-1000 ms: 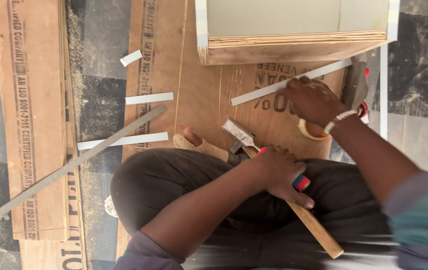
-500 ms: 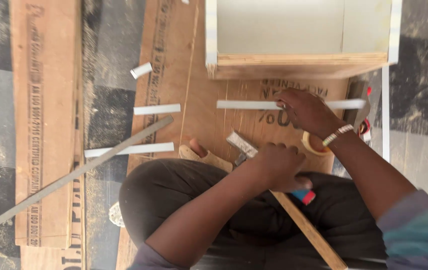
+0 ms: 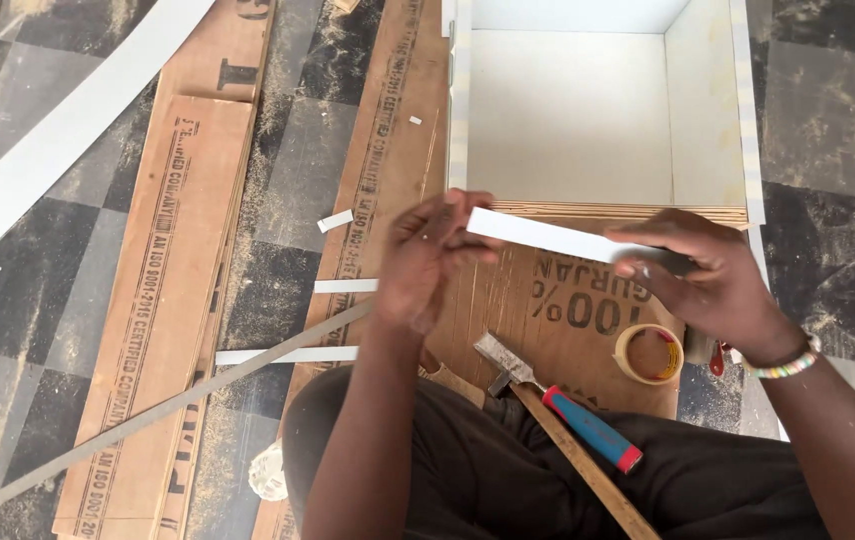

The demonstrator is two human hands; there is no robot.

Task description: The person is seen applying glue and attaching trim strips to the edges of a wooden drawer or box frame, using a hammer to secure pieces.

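White laminate strip (image 3: 558,238) is held up between both hands, running from about 9 o'clock to 3 o'clock just in front of the open white box (image 3: 570,110). Left hand (image 3: 430,262) has its fingers (image 3: 453,215) closed around the strip's left end; right hand (image 3: 703,272) has fingers curled shut over the right end, thumb on top. Strip hangs in the air, touching nothing else, close to the box's raw plywood front edge (image 3: 618,211) at 12 o'clock

Step in hand looks like lining an edging strip up against that bare plywood edge. Judged from the pose, the next move calls for bringing the strip level with the edge, matching the ends, then pressing it flat along its length

Chisel with blue and red handle (image 3: 568,412) lies on the lap at 6 o'clock beside a wooden stick (image 3: 588,472). Tape roll (image 3: 650,352) sits on the brown board (image 3: 388,150) at 4 o'clock. Loose white offcuts (image 3: 346,286) lie at 9 o'clock, near a long grey bar (image 3: 183,400)

Hard to make out: strip's right end is covered by the right hand, a red tool behind the wrist is mostly hidden, box top is cut off by the frame, and whether glue is on the edge cannot be told
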